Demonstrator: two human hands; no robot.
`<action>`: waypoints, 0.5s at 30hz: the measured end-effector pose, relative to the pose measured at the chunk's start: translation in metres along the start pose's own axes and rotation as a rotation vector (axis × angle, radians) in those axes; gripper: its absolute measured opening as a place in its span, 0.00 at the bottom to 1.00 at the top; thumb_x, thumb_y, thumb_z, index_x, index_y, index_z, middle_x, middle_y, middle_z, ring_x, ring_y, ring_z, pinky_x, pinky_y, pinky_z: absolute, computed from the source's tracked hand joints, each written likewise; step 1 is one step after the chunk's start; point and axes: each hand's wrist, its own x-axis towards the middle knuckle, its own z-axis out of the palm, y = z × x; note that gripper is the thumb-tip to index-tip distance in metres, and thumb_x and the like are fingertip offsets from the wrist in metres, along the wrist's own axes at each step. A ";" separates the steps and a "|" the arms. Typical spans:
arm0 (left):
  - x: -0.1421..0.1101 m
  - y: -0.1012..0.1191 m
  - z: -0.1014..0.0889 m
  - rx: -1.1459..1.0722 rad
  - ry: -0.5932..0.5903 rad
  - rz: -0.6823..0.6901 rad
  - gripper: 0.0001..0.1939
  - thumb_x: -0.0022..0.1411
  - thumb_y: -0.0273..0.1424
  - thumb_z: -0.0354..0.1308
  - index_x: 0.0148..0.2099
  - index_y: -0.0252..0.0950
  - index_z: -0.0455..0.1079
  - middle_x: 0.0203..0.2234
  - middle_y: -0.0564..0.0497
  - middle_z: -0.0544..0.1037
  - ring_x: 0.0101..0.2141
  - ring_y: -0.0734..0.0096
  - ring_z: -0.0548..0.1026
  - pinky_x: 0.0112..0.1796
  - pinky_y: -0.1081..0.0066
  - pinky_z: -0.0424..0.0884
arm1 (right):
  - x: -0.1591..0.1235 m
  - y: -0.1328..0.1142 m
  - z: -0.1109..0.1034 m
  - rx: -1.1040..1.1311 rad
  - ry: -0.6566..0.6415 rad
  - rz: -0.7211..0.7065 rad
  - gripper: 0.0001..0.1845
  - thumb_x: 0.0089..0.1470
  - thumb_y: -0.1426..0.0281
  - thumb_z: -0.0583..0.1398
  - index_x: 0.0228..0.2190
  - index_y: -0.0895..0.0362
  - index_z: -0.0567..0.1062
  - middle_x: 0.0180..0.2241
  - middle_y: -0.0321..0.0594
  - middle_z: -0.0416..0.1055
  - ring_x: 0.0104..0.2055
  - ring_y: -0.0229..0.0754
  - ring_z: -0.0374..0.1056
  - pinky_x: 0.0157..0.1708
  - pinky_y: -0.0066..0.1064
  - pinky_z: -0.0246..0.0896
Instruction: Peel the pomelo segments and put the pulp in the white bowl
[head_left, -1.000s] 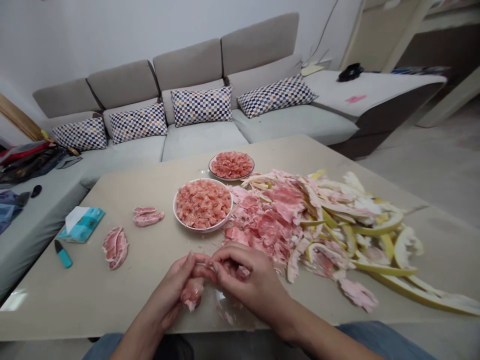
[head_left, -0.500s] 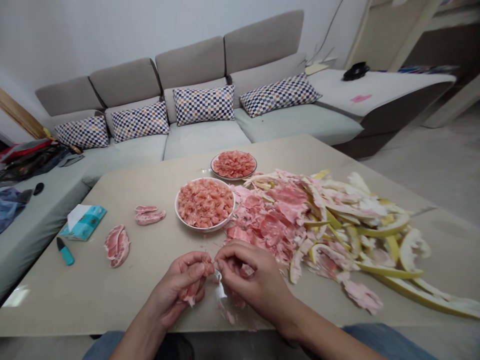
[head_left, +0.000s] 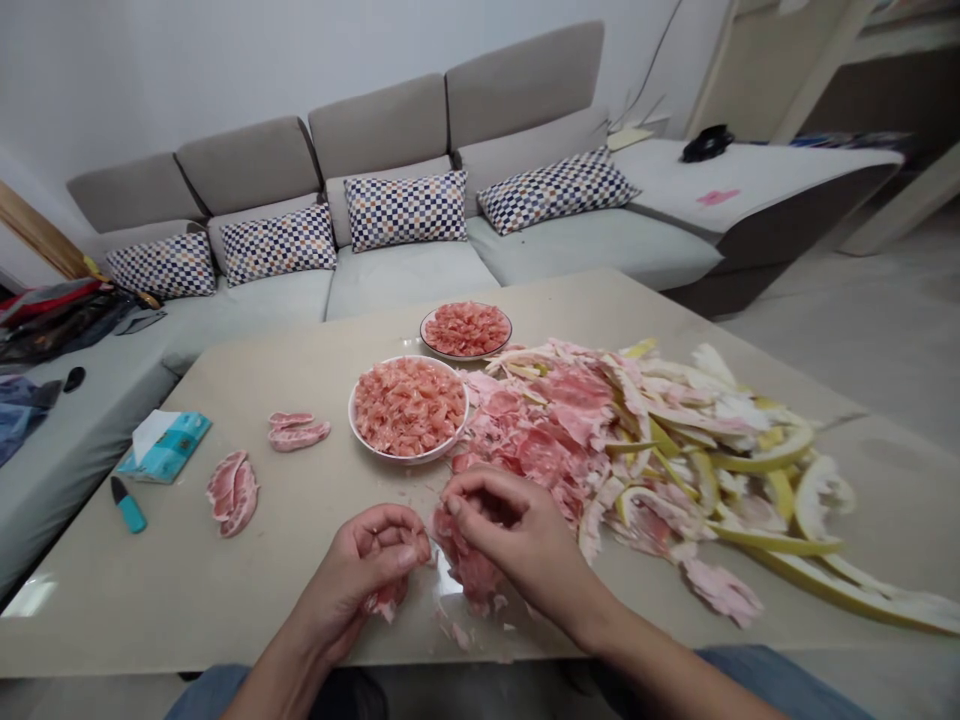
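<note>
Near the table's front edge, my left hand is closed around a piece of pink pomelo flesh, partly hidden by the fingers. My right hand is just to the right, thumb and fingers pinched together; what they hold, if anything, is too small to make out. Pink membrane scraps lie on the table below it. A white bowl heaped with peeled pomelo flesh stands beyond my hands, with a dark-rimmed plate of more flesh behind. Unpeeled pomelo segments lie to the left.
A large pile of yellow-green pomelo rind and pink membranes covers the table's right side. At the left lie a tissue pack and a small knife with a teal handle. A grey sofa with checkered cushions stands behind.
My right hand has pulled slightly away from my left, up and to the right, leaving a gap. The pink scraps beneath it show more. My left hand still holds the pomelo flesh.
</note>
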 end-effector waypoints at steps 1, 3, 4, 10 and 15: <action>0.000 0.000 -0.001 -0.014 -0.006 0.008 0.12 0.51 0.33 0.66 0.37 0.33 0.72 0.27 0.52 0.75 0.11 0.93 0.55 0.15 0.81 0.50 | 0.001 0.000 -0.001 -0.004 -0.011 0.003 0.07 0.50 0.68 0.58 0.25 0.56 0.74 0.20 0.34 0.66 0.22 0.35 0.61 0.20 0.26 0.55; 0.000 -0.002 -0.003 -0.049 -0.005 0.029 0.13 0.51 0.32 0.66 0.38 0.34 0.72 0.30 0.51 0.76 0.11 0.94 0.55 0.15 0.81 0.50 | 0.002 -0.001 -0.003 -0.025 -0.021 -0.018 0.06 0.50 0.68 0.57 0.26 0.56 0.74 0.22 0.35 0.67 0.23 0.36 0.62 0.22 0.26 0.56; 0.000 -0.003 -0.005 -0.067 0.000 0.037 0.13 0.51 0.32 0.66 0.39 0.34 0.72 0.31 0.50 0.77 0.11 0.94 0.55 0.15 0.81 0.50 | 0.002 -0.001 -0.004 -0.042 -0.022 -0.040 0.06 0.50 0.69 0.56 0.27 0.56 0.73 0.23 0.35 0.67 0.24 0.36 0.62 0.23 0.26 0.56; 0.000 -0.004 -0.007 0.002 0.057 0.092 0.14 0.52 0.31 0.66 0.42 0.36 0.73 0.32 0.50 0.77 0.13 0.91 0.57 0.15 0.83 0.54 | -0.002 0.002 -0.003 -0.234 -0.091 -0.144 0.20 0.57 0.69 0.52 0.15 0.56 0.62 0.16 0.33 0.59 0.21 0.35 0.58 0.22 0.28 0.51; -0.004 -0.001 -0.004 0.349 0.244 0.268 0.17 0.52 0.33 0.66 0.45 0.36 0.73 0.34 0.47 0.79 0.20 0.82 0.62 0.17 0.82 0.60 | 0.001 0.007 -0.006 -0.256 -0.088 -0.241 0.08 0.53 0.75 0.57 0.35 0.54 0.73 0.34 0.39 0.72 0.36 0.40 0.67 0.36 0.31 0.62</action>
